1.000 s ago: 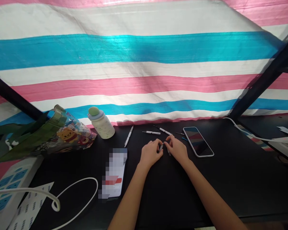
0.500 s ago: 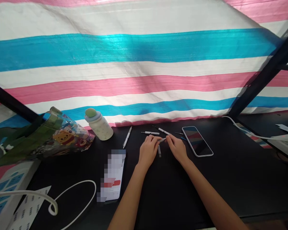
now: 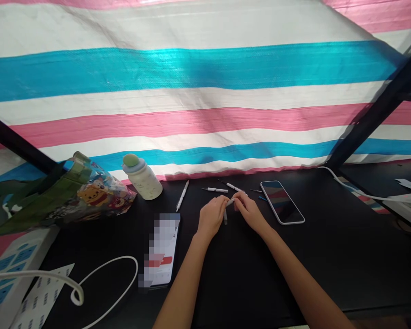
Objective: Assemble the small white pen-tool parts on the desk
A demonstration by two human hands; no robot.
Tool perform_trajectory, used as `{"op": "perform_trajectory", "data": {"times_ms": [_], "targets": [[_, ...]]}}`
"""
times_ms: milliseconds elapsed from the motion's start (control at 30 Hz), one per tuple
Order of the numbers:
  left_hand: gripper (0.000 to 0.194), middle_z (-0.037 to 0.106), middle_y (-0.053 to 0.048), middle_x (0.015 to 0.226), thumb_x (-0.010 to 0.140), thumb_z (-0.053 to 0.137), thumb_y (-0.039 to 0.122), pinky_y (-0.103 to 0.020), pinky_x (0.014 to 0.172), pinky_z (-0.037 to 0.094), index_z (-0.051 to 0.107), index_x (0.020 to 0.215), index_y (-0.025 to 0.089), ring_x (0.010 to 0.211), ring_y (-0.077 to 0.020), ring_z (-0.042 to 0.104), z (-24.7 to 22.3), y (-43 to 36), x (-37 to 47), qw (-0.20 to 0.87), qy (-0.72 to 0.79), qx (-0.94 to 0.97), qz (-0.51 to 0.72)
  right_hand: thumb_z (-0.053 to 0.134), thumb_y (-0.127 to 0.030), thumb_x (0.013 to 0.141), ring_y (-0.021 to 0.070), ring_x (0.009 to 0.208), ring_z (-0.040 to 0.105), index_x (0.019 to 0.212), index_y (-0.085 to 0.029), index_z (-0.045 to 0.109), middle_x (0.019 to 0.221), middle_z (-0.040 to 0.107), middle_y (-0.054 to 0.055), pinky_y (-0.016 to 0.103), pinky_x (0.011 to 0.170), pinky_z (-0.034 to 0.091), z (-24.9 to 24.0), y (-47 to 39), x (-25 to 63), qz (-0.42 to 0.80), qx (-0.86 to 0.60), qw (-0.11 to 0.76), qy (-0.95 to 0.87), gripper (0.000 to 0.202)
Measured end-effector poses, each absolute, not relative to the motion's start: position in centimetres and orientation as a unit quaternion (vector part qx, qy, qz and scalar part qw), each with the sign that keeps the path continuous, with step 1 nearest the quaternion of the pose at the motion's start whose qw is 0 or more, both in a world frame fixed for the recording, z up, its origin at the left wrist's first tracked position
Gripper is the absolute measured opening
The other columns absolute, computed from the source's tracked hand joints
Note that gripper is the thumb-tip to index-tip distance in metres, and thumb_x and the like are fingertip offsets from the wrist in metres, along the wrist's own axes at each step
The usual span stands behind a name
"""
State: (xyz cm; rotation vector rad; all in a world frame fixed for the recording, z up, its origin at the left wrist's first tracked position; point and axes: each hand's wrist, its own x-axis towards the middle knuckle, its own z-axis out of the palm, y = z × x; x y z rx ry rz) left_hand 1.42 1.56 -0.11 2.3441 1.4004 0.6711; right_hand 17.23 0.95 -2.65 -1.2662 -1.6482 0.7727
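Note:
My left hand (image 3: 211, 213) and my right hand (image 3: 248, 209) meet over the black desk, each closed on one end of a small light-coloured pen part (image 3: 230, 201). Below it, near my left fingertips, a short grey piece (image 3: 225, 217) lies on the desk. Behind my hands are a white pen part (image 3: 217, 190) and another white pen part (image 3: 233, 187), each with a thin tip pointing left. A whole white pen (image 3: 182, 196) lies further left. Small blue pieces (image 3: 262, 198) sit to the right of my right hand.
A white-framed phone (image 3: 282, 202) lies at right, a lit phone (image 3: 162, 250) at left. Behind stand a bottle (image 3: 143, 179) and a cartoon bag (image 3: 92, 194). A white cable (image 3: 133, 283), printed paper (image 3: 43, 297) and power strip (image 3: 7, 274) are at left.
The pen part between my hands has tilted, with its right end raised. My right fingers have shifted slightly left and curled more. The grey piece below shows slightly further left.

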Motion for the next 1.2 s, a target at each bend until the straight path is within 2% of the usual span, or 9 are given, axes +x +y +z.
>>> {"op": "perform_trajectory", "data": {"times_ms": [100, 200, 300, 400, 533, 733, 867, 1033, 1200], "targets": [[0.027, 0.059, 0.002, 0.091, 0.094, 0.030, 0.031, -0.021, 0.073, 0.039, 0.057, 0.098, 0.026, 0.086, -0.0123, 0.053, -0.01, 1.68, 1.42, 0.188, 0.481, 0.807, 0.288, 0.041, -0.031, 0.085, 0.0151, 0.069, 0.056, 0.095, -0.020, 0.049, 0.072, 0.057, 0.000, 0.026, 0.062, 0.042, -2.46, 0.96, 17.30, 0.347, -0.479, 0.467, -0.658, 0.017], [0.022, 0.057, 0.001, 0.094, 0.091, 0.038, 0.033, -0.021, 0.070, 0.040, 0.057, 0.101, 0.026, 0.082, -0.0118, 0.053, -0.06, 1.85, 1.35, 0.203, 0.482, 0.790, 0.318, 0.048, -0.031, 0.081, 0.0161, 0.075, 0.058, 0.098, -0.020, 0.049, 0.079, 0.060, 0.002, 0.026, 0.062, 0.043, -2.24, 1.01, 17.64, 0.352, -0.480, 0.471, -0.651, 0.020], [0.021, 0.055, 0.001, 0.095, 0.090, 0.042, 0.033, -0.020, 0.066, 0.041, 0.059, 0.101, 0.027, 0.078, -0.0110, 0.053, -0.28, 2.04, 1.15, 0.214, 0.484, 0.780, 0.333, 0.048, -0.035, 0.083, 0.0160, 0.073, 0.059, 0.095, -0.020, 0.051, 0.075, 0.060, 0.001, 0.026, 0.063, 0.044, -2.18, 1.07, 17.96, 0.352, -0.496, 0.468, -0.641, 0.020], [0.021, 0.055, 0.000, 0.097, 0.090, 0.043, 0.031, -0.020, 0.065, 0.041, 0.060, 0.100, 0.026, 0.079, -0.0109, 0.053, -0.42, 2.11, 1.02, 0.222, 0.478, 0.781, 0.335, 0.042, -0.039, 0.086, 0.0156, 0.069, 0.059, 0.083, -0.020, 0.052, 0.068, 0.060, 0.000, 0.027, 0.065, 0.044, -2.38, 1.12, 17.95, 0.350, -0.506, 0.451, -0.646, 0.022], [0.022, 0.058, 0.001, 0.091, 0.090, 0.041, 0.032, -0.020, 0.067, 0.039, 0.061, 0.095, 0.026, 0.079, -0.0113, 0.054, -0.13, 2.01, 0.97, 0.212, 0.481, 0.788, 0.319, 0.037, -0.040, 0.089, 0.0151, 0.064, 0.058, 0.071, -0.020, 0.051, 0.063, 0.060, 0.000, 0.028, 0.065, 0.043, -2.71, 1.14, 17.66, 0.338, -0.514, 0.420, -0.668, 0.030], [0.026, 0.057, 0.005, 0.068, 0.091, 0.036, 0.037, -0.020, 0.060, 0.034, 0.060, 0.090, 0.026, 0.068, -0.0109, 0.054, 0.12, 1.93, 0.81, 0.199, 0.516, 0.789, 0.269, 0.049, -0.034, 0.082, 0.0158, 0.069, 0.060, 0.089, -0.021, 0.051, 0.073, 0.063, 0.000, 0.026, 0.060, 0.042, -2.65, 1.04, 17.48, 0.327, -0.505, 0.426, -0.676, 0.016], [0.026, 0.059, 0.004, 0.073, 0.091, 0.035, 0.037, -0.020, 0.061, 0.035, 0.059, 0.094, 0.026, 0.071, -0.0111, 0.055, 0.14, 1.81, 0.95, 0.198, 0.515, 0.788, 0.272, 0.051, -0.038, 0.080, 0.0168, 0.071, 0.061, 0.094, -0.021, 0.051, 0.076, 0.064, 0.001, 0.026, 0.062, 0.043, -2.44, 0.87, 17.52, 0.303, -0.538, 0.424, -0.662, 0.022], [0.027, 0.060, 0.003, 0.079, 0.091, 0.035, 0.036, -0.021, 0.065, 0.036, 0.059, 0.095, 0.027, 0.075, -0.0121, 0.055, 0.37, 1.65, 1.13, 0.189, 0.509, 0.795, 0.272, 0.035, -0.041, 0.089, 0.0178, 0.070, 0.061, 0.070, -0.021, 0.052, 0.070, 0.064, 0.002, 0.029, 0.067, 0.044, -2.38, 0.86, 17.73, 0.303, -0.553, 0.410, -0.658, 0.033], [0.029, 0.058, 0.004, 0.067, 0.091, 0.034, 0.041, -0.021, 0.060, 0.033, 0.059, 0.090, 0.027, 0.068, -0.0119, 0.054, 0.28, 1.80, 0.97, 0.182, 0.531, 0.792, 0.241, 0.044, -0.034, 0.085, 0.0174, 0.070, 0.061, 0.078, -0.020, 0.054, 0.071, 0.064, 0.002, 0.028, 0.064, 0.044, -2.51, 1.01, 17.78, 0.309, -0.527, 0.408, -0.678, 0.019]]}}
